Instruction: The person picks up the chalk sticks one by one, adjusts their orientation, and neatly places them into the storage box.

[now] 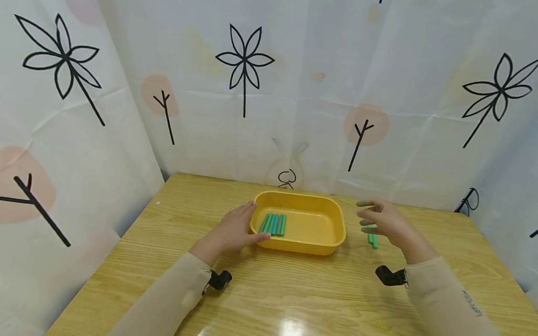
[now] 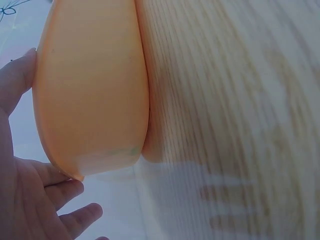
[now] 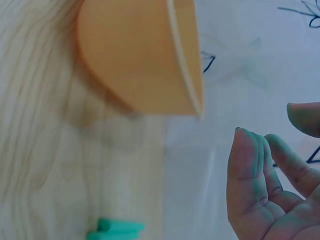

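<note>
A yellow plastic tray [image 1: 307, 247] stands on the table. Inside its left end lie several green and teal chalk-like sticks [image 1: 274, 225] in a row. My left hand [image 1: 231, 231] rests at the tray's left corner, thumb by the front rim and fingers along the left side. The left wrist view shows straight, spread fingers touching the rim. To the right of the tray, my right hand [image 1: 392, 228] hovers with bent, loose fingers and nothing between them; its fingertips look greenish. Beneath it lie a few green sticks [image 1: 375, 242], partly hidden by the hand.
The wooden table [image 1: 258, 299] reaches back to a white curtain [image 1: 304, 76] with flower and twig drawings. That curtain also hangs along both sides. Black wrist devices [image 1: 219, 280] sit on both forearms.
</note>
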Motion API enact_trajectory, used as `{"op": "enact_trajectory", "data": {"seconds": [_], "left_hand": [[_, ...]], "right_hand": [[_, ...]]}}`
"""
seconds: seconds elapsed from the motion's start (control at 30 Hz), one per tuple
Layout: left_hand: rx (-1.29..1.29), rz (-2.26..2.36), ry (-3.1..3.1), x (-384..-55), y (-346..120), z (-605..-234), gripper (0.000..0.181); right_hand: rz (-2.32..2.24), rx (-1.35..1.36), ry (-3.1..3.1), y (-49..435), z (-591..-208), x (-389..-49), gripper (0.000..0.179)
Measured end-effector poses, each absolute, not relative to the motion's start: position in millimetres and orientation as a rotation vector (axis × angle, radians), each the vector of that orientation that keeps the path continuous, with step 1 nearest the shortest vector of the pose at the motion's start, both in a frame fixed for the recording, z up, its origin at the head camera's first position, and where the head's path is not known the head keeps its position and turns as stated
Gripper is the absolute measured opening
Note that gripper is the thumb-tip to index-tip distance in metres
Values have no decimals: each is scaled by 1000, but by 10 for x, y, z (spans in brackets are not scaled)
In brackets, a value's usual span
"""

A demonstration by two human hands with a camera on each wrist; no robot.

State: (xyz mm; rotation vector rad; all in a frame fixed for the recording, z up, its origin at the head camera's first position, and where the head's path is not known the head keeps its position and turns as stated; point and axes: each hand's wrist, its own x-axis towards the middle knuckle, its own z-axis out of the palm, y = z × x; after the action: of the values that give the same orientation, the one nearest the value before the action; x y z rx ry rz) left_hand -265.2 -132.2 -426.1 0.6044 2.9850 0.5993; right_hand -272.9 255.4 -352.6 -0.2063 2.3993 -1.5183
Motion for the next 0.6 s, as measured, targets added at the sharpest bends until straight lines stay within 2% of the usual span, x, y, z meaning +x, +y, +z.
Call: {"op": "enact_trajectory", "data": {"seconds": [0.6], "left_hand": [[601,615,2975,-2633,-1311,-4228,101]], "right_hand": [[-1546,-57,2428,3103,-4017,-2852,61]]}}
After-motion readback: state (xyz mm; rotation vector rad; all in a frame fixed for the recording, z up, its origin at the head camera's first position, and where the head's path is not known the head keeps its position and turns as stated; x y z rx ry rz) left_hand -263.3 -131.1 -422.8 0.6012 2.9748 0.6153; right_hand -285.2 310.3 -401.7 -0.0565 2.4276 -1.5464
